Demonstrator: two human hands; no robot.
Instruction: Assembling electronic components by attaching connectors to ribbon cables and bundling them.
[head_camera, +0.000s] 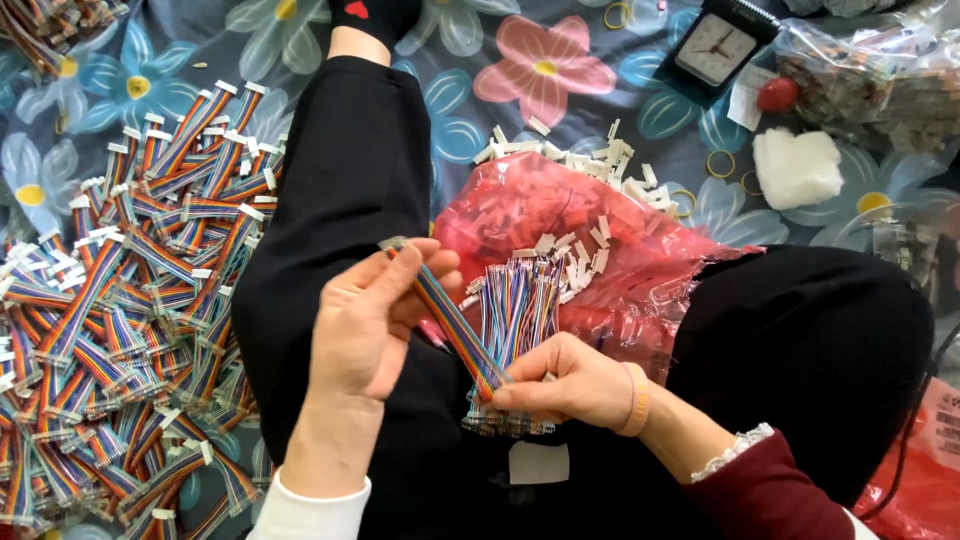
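Holding a single rainbow ribbon cable (450, 315) stretched between both hands, I have its upper end pinched by my left hand (365, 325) between thumb and fingertips, and its lower end pinched by my right hand (570, 380), which also clamps a bundle of loose cables (515, 330) standing up from my lap. Both hands are closed in a fingertip pinch, not a fist.

I judge the cable to be very light and limp: it bends freely along its length but stays flat across its width, so it is best taken near the ends, just behind the bare wire tips, where a pinch keeps the strands together. The insulation looks smooth and could slide in a loose grip; the thin tips seem easy to bend.

Just beyond my right hand lies a red plastic bag (560, 230) spilling small white connector housings (575, 165). Left of my left hand, across my leg, a big heap of finished cables (120, 300) with white plugs covers the flowered cloth (540, 65) I sit on. Farther off past the bag I see a small black clock (715, 50), a white pad (795, 165) and clear bags of parts (880, 80).
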